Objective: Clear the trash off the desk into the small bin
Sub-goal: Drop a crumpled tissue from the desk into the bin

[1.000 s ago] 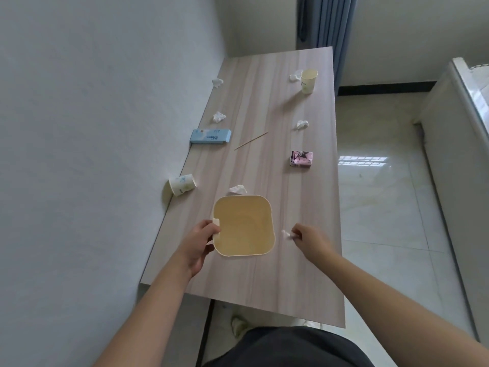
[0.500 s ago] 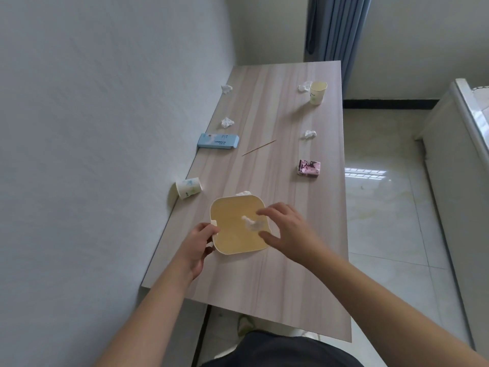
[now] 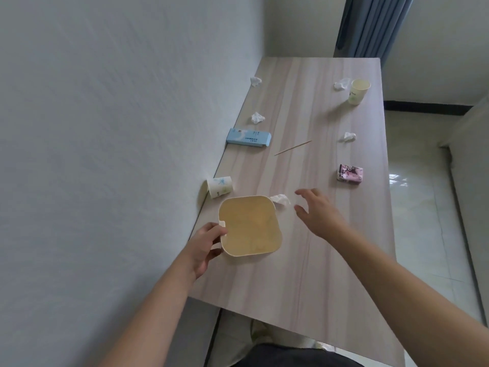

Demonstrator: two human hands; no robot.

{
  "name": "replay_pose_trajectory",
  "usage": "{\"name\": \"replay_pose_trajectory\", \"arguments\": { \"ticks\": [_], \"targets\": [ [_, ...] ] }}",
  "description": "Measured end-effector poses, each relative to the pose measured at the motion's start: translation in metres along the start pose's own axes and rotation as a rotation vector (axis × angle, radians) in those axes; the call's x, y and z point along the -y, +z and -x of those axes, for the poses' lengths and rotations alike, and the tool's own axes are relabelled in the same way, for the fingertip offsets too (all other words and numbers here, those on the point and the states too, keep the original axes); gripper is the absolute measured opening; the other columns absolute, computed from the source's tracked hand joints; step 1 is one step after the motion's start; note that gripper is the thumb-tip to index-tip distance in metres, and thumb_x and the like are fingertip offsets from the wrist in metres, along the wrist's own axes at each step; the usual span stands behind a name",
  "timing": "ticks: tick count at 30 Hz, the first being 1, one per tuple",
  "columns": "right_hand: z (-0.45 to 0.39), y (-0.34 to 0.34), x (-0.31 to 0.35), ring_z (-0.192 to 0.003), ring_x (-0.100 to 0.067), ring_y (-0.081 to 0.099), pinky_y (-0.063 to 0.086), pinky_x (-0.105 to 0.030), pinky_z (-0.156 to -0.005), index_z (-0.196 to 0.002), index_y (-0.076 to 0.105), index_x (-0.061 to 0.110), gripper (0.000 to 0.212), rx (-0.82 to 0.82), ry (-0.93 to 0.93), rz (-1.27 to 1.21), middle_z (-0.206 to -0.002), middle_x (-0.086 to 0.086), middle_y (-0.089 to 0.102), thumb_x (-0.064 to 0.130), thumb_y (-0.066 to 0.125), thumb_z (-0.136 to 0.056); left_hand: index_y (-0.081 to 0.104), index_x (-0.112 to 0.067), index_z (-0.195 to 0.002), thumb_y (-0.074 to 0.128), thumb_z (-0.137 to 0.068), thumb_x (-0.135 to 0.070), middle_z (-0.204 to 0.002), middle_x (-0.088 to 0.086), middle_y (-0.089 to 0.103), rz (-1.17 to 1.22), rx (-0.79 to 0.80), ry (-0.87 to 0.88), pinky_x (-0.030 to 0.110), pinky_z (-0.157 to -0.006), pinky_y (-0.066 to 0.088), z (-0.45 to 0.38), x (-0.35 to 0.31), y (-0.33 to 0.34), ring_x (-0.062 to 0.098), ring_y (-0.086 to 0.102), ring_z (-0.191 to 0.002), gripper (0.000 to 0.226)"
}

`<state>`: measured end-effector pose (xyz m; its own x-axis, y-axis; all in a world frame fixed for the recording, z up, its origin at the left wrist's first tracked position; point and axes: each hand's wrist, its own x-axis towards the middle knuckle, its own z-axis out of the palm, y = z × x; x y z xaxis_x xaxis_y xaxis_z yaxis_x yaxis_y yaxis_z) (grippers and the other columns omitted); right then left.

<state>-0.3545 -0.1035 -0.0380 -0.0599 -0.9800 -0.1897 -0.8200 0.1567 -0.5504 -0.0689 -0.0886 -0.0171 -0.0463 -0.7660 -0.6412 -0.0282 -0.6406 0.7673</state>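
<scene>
Head view, looking down at wooden desk (image 3: pixel 304 260) set against white wall (image 3: pixel 105 128) on the left.

Small yellow bin (image 3: pixel 250 225) near front-left of desk, mouth up, inside blurred, contents not clear. Left hand (image 3: pixel 205 245) gripping bin's left rim, fingers curled round edge by the small tab, thumb on near side.

Right hand (image 3: pixel 317 213) above desk just right of bin, fingers spread & relaxed, holding nothing, tips pointing twd a crumpled tissue (image 3: pixel 281 200). That tissue touching bin's far-right corner, close to fingertips but w/ a gap.

Other trash on desk:
- paper cup (image 3: pixel 220 187) on its side, left of bin's far edge, by the wall
- blue box (image 3: pixel 248 138) lying flat further back on left side
- thin wooden stick (image 3: pixel 293 148) mid-desk, slanted
- pink packet (image 3: pixel 350 175) nr right edge
- tissue wad (image 3: pixel 349 136) beyond the packet
- tissue wad (image 3: pixel 257 118) behind blue box
- tissue wad (image 3: pixel 255 81) far left, nr wall
- upright cup (image 3: pixel 358 91) at far right, w/ a tissue wad (image 3: pixel 342 84) just beside it on its left

Tiled floor (image 3: pixel 423 207) right of desk, blue curtain (image 3: pixel 370 25) beyond far end.
</scene>
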Motion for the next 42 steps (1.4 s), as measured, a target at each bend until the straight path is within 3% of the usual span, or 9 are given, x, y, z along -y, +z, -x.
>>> {"name": "replay_pose_trajectory", "arguments": {
  "ticks": [7, 12, 15, 17, 23, 28, 33, 37, 42],
  "targets": [
    [-0.06, 0.063, 0.015, -0.136, -0.03, 0.029, 0.036, -0.043, -0.106, -0.147, 0.024, 0.029, 0.058, 0.251, 0.023, 0.204, -0.155, -0.004, 0.024, 0.023, 0.042, -0.092, 0.06, -0.007, -0.1, 0.066, -0.079, -0.016, -0.093, 0.008, 0.067, -0.027, 0.03, -0.015, 0.037, -0.078, 0.046, -0.015, -0.001, -0.023, 0.021, 0.061, -0.086, 0.023],
    [-0.083, 0.091, 0.001, -0.148, -0.028, -0.003, 0.016, -0.049, -0.115, -0.152, 0.004, 0.03, 0.076, 0.413, 0.088, 0.448, -0.161, 0.006, -0.01, 0.0, 0.029, -0.087, 0.061, -0.007, -0.1, 0.067, -0.066, -0.023, -0.095, 0.009, 0.067, -0.012, 0.023, -0.007, 0.04, -0.081, 0.046, -0.021, -0.001, -0.031, 0.023, 0.06, -0.089, 0.037],
    [-0.084, 0.099, -0.01, -0.142, -0.029, 0.018, 0.026, -0.044, -0.11, -0.151, 0.011, 0.026, 0.076, 0.352, 0.057, 0.493, -0.158, -0.002, 0.014, -0.005, 0.03, -0.084, 0.061, -0.006, -0.103, 0.068, -0.066, -0.023, -0.096, 0.007, 0.069, -0.005, 0.01, -0.009, 0.041, -0.083, 0.047, -0.024, -0.001, -0.038, 0.023, 0.062, -0.089, 0.041],
    [-0.083, 0.104, -0.016, -0.124, -0.028, 0.038, 0.038, -0.038, -0.097, -0.148, 0.024, 0.021, 0.069, 0.248, 0.016, 0.486, -0.138, -0.009, 0.038, -0.003, 0.035, -0.084, 0.061, -0.006, -0.102, 0.068, -0.069, -0.022, -0.093, 0.005, 0.071, -0.012, -0.004, -0.013, 0.042, -0.083, 0.048, -0.027, -0.001, -0.043, 0.023, 0.062, -0.089, 0.038],
    [-0.081, 0.111, -0.028, -0.078, -0.029, 0.05, 0.038, -0.035, -0.064, -0.11, 0.051, 0.005, 0.024, 0.242, -0.004, 0.368, -0.105, -0.016, 0.054, -0.002, 0.044, -0.089, 0.061, -0.009, -0.1, 0.068, -0.066, -0.025, -0.094, 0.004, 0.07, -0.015, -0.024, -0.036, 0.04, -0.082, 0.048, -0.036, -0.002, -0.048, 0.022, 0.062, -0.09, 0.038],
    [-0.069, 0.098, -0.014, -0.073, -0.027, 0.057, 0.039, -0.031, -0.06, -0.098, 0.06, 0.008, 0.014, 0.033, -0.079, 0.124, -0.091, -0.007, 0.059, 0.02, 0.053, -0.094, 0.061, -0.011, -0.096, 0.068, -0.065, -0.027, -0.095, 0.004, 0.07, -0.015, -0.027, -0.027, 0.039, -0.082, 0.047, -0.042, -0.004, -0.044, 0.021, 0.062, -0.09, 0.036],
    [-0.051, 0.058, 0.041, -0.068, -0.016, 0.053, 0.047, -0.031, -0.058, -0.089, 0.06, 0.012, 0.004, -0.242, -0.319, -0.015, -0.085, 0.001, 0.06, 0.015, 0.062, -0.087, 0.059, -0.008, -0.096, 0.067, -0.069, -0.026, -0.092, 0.006, 0.065, -0.065, -0.022, 0.021, 0.031, -0.072, 0.046, -0.044, -0.008, -0.041, 0.019, 0.055, -0.082, 0.034],
    [-0.034, 0.045, 0.08, -0.07, -0.012, 0.053, 0.044, -0.021, -0.062, -0.087, 0.061, 0.013, 0.004, -0.265, -0.511, -0.071, -0.082, 0.003, 0.058, 0.014, 0.062, -0.084, 0.059, -0.002, -0.101, 0.067, -0.071, -0.027, -0.094, 0.009, 0.065, -0.075, -0.016, 0.039, 0.032, -0.072, 0.046, -0.047, -0.009, -0.042, 0.019, 0.057, -0.083, 0.039],
    [-0.029, 0.053, 0.093, -0.07, -0.018, 0.054, 0.047, -0.028, -0.065, -0.086, 0.064, 0.015, 0.005, -0.208, -0.674, -0.014, -0.08, 0.004, 0.061, 0.02, 0.062, -0.085, 0.059, -0.001, -0.104, 0.066, -0.067, -0.028, -0.095, 0.009, 0.067, -0.049, -0.038, 0.045, 0.037, -0.076, 0.048, -0.049, -0.01, -0.048, 0.02, 0.06, -0.084, 0.047]
  ]
}}
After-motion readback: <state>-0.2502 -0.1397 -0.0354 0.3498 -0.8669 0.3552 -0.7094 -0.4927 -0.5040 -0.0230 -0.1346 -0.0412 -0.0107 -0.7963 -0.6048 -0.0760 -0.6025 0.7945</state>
